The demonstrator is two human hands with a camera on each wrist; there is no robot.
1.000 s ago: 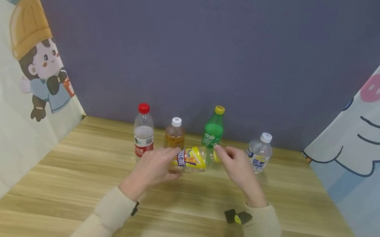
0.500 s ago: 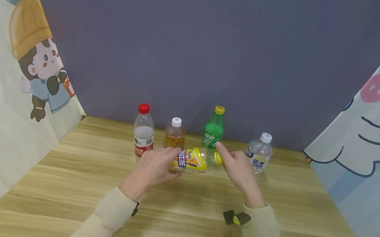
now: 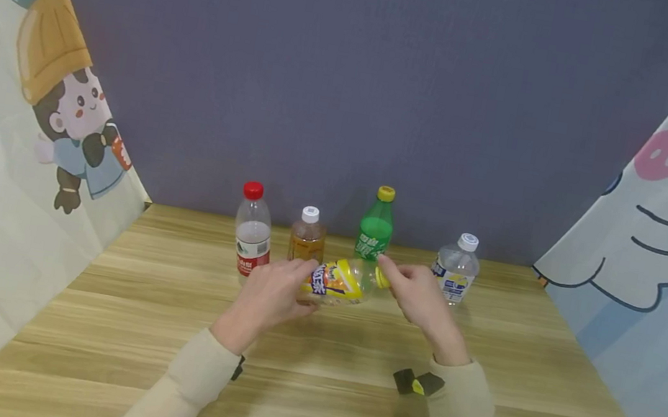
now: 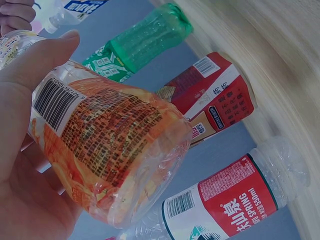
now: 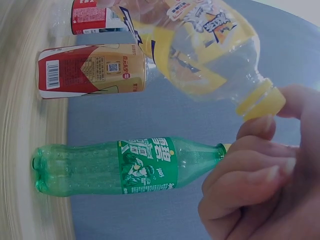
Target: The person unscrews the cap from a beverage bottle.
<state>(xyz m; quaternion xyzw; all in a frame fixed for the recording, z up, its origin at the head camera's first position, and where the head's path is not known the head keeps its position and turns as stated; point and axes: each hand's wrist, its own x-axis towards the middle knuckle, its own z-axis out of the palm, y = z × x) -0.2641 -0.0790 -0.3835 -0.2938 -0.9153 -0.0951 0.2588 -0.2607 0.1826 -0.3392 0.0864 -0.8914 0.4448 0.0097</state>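
A clear plastic bottle (image 3: 337, 280) with a yellow and orange label lies nearly level above the table. My left hand (image 3: 271, 292) grips its lower body, with the thumb on one side in the left wrist view. At the other end, my right hand (image 3: 420, 301) pinches the yellow cap (image 5: 265, 101) between thumb and index finger. The cap sits at the mouth of the bottle, above the loose-looking yellow ring. Little or no liquid shows inside. The right hand's other fingers (image 5: 245, 175) are curled beneath the cap.
Upright on the wooden table (image 3: 302, 408) stand a red-capped bottle (image 3: 252, 239), a white-capped amber bottle (image 3: 307, 237), a green bottle (image 3: 376, 230) and a clear white-capped bottle (image 3: 457, 268). A dark panel (image 3: 352, 95) rises behind them. Printed curtains hang at both sides.
The right thumb lifted off the cap half a second ago and has come back down onto it. The left hand and the bottle have stayed almost still.
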